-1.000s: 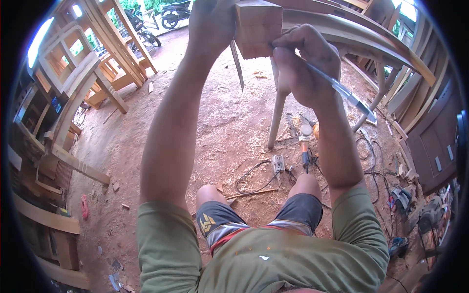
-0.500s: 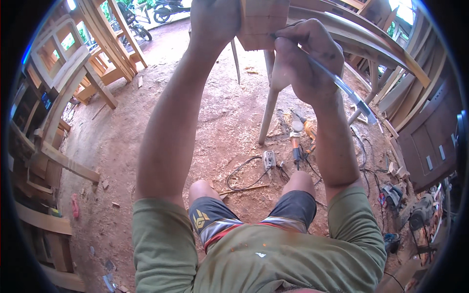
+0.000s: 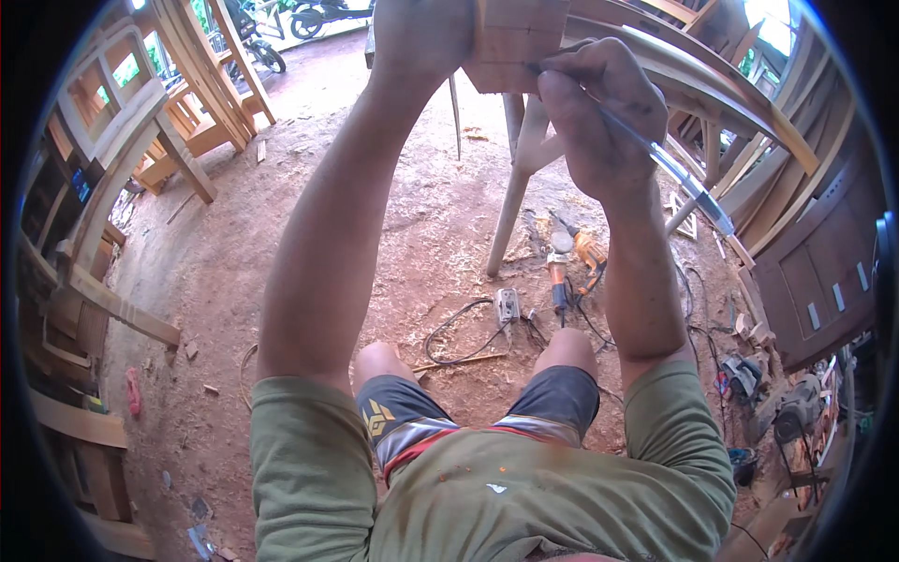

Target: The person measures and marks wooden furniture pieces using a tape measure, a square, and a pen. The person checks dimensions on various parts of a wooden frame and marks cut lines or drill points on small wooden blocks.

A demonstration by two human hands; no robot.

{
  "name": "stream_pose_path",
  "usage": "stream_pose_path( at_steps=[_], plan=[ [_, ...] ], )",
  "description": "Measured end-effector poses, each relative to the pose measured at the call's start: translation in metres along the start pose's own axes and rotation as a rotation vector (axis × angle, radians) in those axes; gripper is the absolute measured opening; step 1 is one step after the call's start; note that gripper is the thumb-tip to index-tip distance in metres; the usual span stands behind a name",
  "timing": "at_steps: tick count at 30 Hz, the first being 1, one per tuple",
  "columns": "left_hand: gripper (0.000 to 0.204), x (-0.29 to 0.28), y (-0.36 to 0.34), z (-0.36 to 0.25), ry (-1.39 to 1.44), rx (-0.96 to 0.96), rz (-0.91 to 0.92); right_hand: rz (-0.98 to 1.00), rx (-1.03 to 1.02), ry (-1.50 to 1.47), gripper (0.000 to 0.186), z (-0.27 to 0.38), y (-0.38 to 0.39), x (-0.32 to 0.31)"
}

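Note:
At the top of the view, a pale wooden block [image 3: 517, 42] with thin lines drawn across its face is raised in front of me. My left hand [image 3: 426, 37] is closed against its left side, gripping it; the fingertips are out of sight. A clear-barrelled pen [image 3: 676, 170] is pinched in my right hand [image 3: 607, 112], its blue-capped rear end pointing down to the right. The pen's dark tip meets the block's face near its lower right edge.
A wooden frame with splayed legs [image 3: 513, 211] stands beyond my right hand. On the shavings-strewn floor lie an angle grinder [image 3: 559, 272], an orange power tool [image 3: 590, 251], a socket box [image 3: 507, 304] and cables. Chair frames [image 3: 117, 140] line the left; a brown panel [image 3: 815, 290] leans at right.
Both hands and the block have shifted slightly right in the view. The pen still touches the block near the same drawn line.

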State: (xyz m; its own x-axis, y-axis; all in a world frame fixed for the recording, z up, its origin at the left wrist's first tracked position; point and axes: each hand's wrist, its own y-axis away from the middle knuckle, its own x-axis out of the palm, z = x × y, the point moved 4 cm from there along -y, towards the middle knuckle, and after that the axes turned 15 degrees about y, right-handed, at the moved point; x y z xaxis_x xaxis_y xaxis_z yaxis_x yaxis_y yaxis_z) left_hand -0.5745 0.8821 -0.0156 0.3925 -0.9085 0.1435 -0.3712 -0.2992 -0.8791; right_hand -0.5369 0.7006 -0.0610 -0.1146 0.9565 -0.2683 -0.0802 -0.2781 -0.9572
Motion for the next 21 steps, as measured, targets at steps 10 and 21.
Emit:
stream_pose_path(
  at_steps=[10, 21],
  plan=[
    [0.035, 0.005, 0.0, 0.001, 0.005, -0.043, -0.069, 0.008, -0.025, 0.073, 0.011, 0.0, -0.001, -0.004],
    [0.034, -0.003, 0.004, 0.004, 0.02, -0.068, -0.091, 0.037, 0.054, -0.071, 0.006, 0.003, 0.006, -0.001]
  ],
)
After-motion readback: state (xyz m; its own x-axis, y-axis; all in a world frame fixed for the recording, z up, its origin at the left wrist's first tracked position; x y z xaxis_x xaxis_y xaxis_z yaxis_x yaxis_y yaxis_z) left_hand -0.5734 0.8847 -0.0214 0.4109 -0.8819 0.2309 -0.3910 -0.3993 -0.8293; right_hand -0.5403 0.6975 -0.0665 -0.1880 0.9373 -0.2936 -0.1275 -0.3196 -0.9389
